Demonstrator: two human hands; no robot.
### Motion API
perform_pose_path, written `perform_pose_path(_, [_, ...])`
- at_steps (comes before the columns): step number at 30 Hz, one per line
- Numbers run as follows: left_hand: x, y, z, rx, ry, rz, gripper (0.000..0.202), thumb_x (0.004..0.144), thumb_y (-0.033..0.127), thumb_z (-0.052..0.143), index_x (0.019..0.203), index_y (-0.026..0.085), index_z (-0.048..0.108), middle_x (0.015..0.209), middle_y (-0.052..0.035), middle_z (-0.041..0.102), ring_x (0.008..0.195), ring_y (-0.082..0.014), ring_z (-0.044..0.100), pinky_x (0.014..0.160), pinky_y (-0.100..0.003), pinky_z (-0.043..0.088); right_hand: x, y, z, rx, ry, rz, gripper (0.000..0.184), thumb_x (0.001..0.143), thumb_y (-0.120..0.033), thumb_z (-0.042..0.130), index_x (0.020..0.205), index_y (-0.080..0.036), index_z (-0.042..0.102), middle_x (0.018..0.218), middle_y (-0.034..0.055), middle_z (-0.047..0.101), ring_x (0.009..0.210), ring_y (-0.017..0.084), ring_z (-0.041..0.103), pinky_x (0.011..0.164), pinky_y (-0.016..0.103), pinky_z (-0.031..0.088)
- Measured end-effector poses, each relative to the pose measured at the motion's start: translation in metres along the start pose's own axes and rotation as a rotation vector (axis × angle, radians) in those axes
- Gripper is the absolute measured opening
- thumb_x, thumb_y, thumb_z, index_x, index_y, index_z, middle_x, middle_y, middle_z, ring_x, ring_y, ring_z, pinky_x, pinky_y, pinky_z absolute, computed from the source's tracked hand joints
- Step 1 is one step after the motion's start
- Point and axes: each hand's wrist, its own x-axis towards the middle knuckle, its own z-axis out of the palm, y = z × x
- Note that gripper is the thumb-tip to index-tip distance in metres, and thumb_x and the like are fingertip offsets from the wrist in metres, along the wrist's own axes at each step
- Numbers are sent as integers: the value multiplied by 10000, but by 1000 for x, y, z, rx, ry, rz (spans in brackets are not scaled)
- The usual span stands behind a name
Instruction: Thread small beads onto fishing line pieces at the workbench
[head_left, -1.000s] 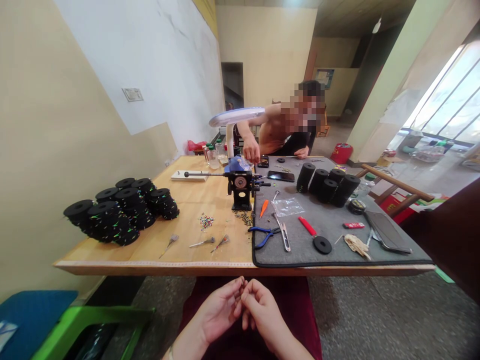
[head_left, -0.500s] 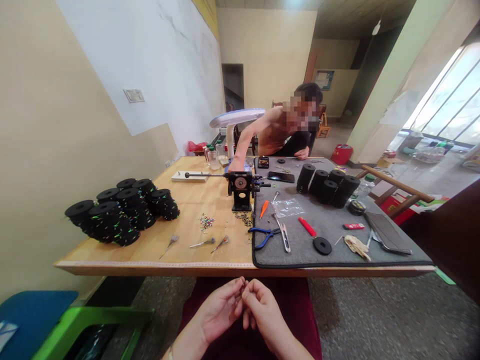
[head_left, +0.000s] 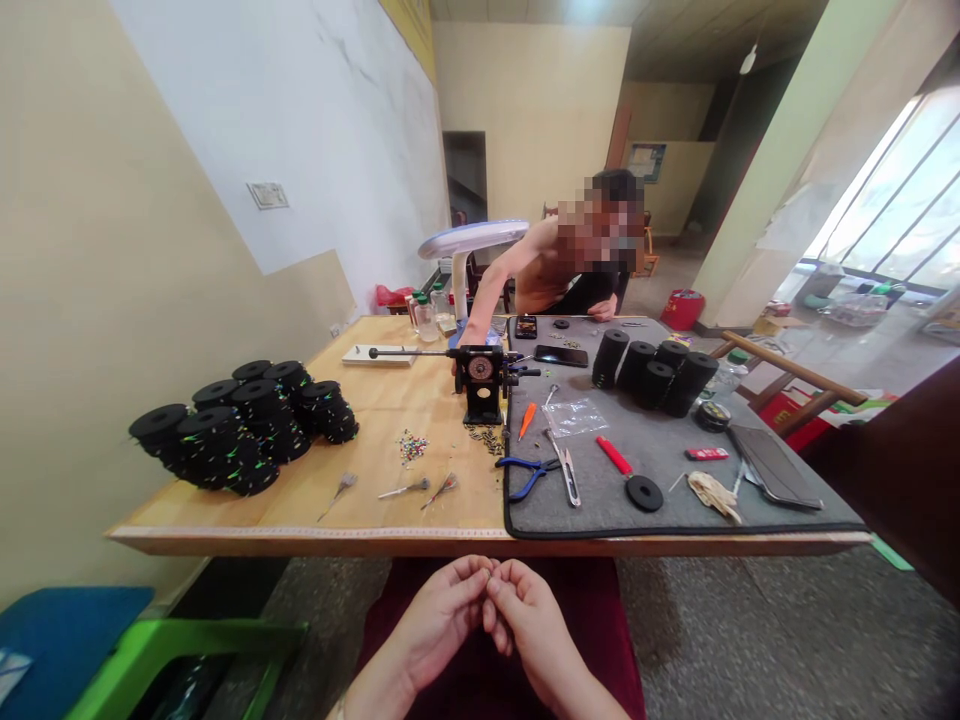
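Observation:
Below the table's front edge, my left hand (head_left: 448, 608) and my right hand (head_left: 523, 606) meet fingertip to fingertip. Both are closed in a pinch; whatever lies between the tips is too small to make out. On the wood beyond them are a pile of coloured beads (head_left: 412, 446) and several thin wire tools, one a grey-headed tool (head_left: 415, 487). Blue-handled pliers (head_left: 529, 476) and thread snips (head_left: 568, 474) lie on the grey mat (head_left: 600, 510). A black hand-cranked winder (head_left: 481, 385) stands at the table's middle, small brass-coloured pieces (head_left: 487, 438) at its foot.
Black foam spools (head_left: 255, 410) with coloured bits crowd the left; more black spools (head_left: 652, 372) stand at right. Across the table a person (head_left: 540, 270) reaches an arm behind the winder. A lamp (head_left: 472, 236), a phone (head_left: 561, 356) and a green stool (head_left: 172, 640) are around.
My left fingers have closed in toward my right fingertips, so the two hands now pinch together. The person opposite has shifted the reaching hand slightly down behind the winder.

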Motion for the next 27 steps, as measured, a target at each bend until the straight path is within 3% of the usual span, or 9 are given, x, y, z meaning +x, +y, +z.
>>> perform_pose_path(5, [-2,2,1,42,85,61,138,749,238,720,753,144,620,840,-43,663,489,-133,594,521,-302,497,0,-3,-4,32,-12,44,432,713,-551,685,727,-178,468,464,-65,528,320,24,309,337,163,158])
perform_pose_path(7, [-3,4,2,70,99,71,142,741,237,728,735,144,621,895,-39,650,508,-117,590,532,-275,472,0,-6,-6,36,-25,56,413,719,-526,688,728,-175,471,466,-65,528,325,21,303,345,166,138])
perform_pose_path(13, [-5,16,5,256,184,151,170,729,254,749,698,133,634,788,-22,639,554,-72,497,489,-179,337,1,-16,-10,-101,-57,78,406,717,-534,667,727,-172,485,466,-58,551,314,24,311,347,170,143])
perform_pose_path(19, [-8,29,13,333,164,181,204,756,292,722,694,151,587,601,28,547,498,-78,438,475,-188,346,0,-22,-10,-230,-133,22,340,751,-480,641,740,-169,501,530,-38,596,330,32,348,350,167,209])
perform_pose_path(27, [-16,47,28,-19,63,31,200,704,166,763,714,142,564,622,28,519,503,-49,403,459,-151,307,-10,-42,-13,-363,-215,-103,213,832,-381,580,775,-177,555,599,-25,591,439,67,415,431,180,304])
